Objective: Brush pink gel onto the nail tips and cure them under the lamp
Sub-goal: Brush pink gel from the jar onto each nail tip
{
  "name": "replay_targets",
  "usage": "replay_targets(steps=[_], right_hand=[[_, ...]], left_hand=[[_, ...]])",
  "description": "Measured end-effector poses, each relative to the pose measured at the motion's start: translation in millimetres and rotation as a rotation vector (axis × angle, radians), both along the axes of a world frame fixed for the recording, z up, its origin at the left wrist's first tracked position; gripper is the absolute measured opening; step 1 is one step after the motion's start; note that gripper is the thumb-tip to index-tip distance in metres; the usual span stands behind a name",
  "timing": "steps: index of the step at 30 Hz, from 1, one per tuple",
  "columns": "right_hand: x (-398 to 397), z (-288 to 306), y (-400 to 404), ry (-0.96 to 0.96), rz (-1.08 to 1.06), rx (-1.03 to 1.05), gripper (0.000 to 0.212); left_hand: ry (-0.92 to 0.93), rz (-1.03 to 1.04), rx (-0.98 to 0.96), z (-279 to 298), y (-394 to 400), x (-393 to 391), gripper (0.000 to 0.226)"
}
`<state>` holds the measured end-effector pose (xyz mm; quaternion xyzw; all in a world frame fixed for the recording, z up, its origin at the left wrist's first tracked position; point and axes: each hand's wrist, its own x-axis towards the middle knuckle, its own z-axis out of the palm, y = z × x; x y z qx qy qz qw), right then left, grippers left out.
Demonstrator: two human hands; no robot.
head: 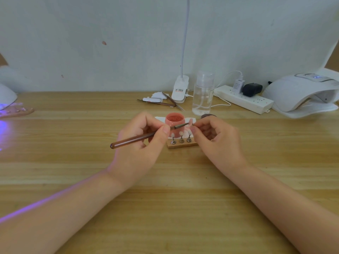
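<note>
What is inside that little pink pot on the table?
The pink pot is open, and pink, slightly speckled gel shows at its top. How deep the gel goes cannot be seen, since the pot's wall, the left hand and the brush cover its lower part.

Left hand (141, 143) fingers curled in a pinch, right hand (218, 142) fingers pinched, forearms converging

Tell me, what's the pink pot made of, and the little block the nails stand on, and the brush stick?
The pink pot looks like smooth, matte plastic, though opaque glass is possible. The little block looks like bare wood: pale tan, unpainted edge. Its stands shine silver, so probably metal. The brush handle is glossy brown, either lacquered wood or plastic; a highlight runs along it.
</note>
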<state>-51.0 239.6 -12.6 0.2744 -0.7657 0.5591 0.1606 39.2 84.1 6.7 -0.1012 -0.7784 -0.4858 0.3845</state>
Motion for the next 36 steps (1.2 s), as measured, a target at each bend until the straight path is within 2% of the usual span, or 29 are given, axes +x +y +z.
replay_targets(steps=[5,10,17,26,30,36], right_hand=[[-0.4,-1.1,0.1,0.022,0.006,0.009,0.002],[-0.8,-1.7,0.1,0.004,0.018,0.004,0.001],[-1.2,-1.7,1.0,0.007,0.027,0.009,0.002],[-2.3,-3.5,0.4,0.014,0.043,-0.007,0.001],[-2.9,-3.9,1.0,0.010,0.046,-0.001,0.001],[-4.3,-5.0,0.7,0.007,0.054,-0.010,0.002]], left_hand=[[-0.046,0.018,0.079,-0.5,1.9,-2.3,0.007],[-0.065,-0.002,0.073,-2.2,2.4,-2.6,0.009],[-0.036,-0.019,0.054,-3.0,-1.6,-1.1,0.020],[-0.072,-0.018,0.139,-3.8,1.5,-4.3,0.007],[-0.077,-0.051,0.120,-3.3,1.0,-3.0,0.013],[-0.039,-0.081,0.189,0.5,2.9,-1.3,0.021]])
